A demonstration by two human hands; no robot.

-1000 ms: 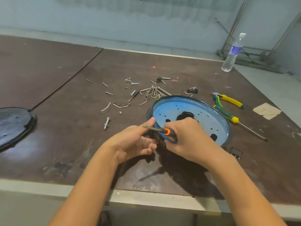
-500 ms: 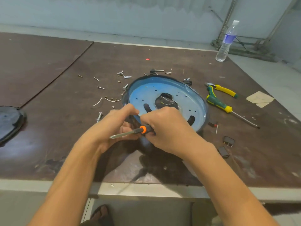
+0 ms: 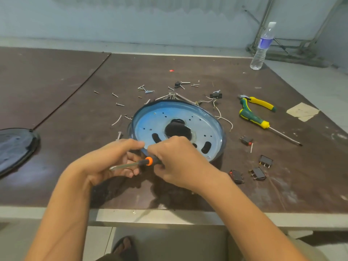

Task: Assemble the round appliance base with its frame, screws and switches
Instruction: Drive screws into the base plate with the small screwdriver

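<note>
The tilted round base (image 3: pixel 178 117) lies just beyond both hands: left hand (image 3: pixel 113 161) fingers pinch its near rim, right hand (image 3: pixel 175 162) fingers clamp the screwdriver (image 3: pixel 148 161).

Round blue base (image 3: pixel 177 117) tilted on its near rim, loose screws (image 3: pixel 146 90) behind, black switches (image 3: pixel 258 173) right

The left forearm (image 3: pixel 64 213) and right forearm (image 3: pixel 244 213) rise bare from the bottom edge and converge, with the wrists close together. The right grip (image 3: pixel 178 161) sits knuckles-up, fingers curled round the handle of a screwdriver (image 3: pixel 135 163). The shaft of this points left across the left grip (image 3: pixel 113 161), which lies with its palm half turned up and its thumb stretched toward the right knuckles. Its fingers are curled inward (whether they pinch anything is hidden).
</note>
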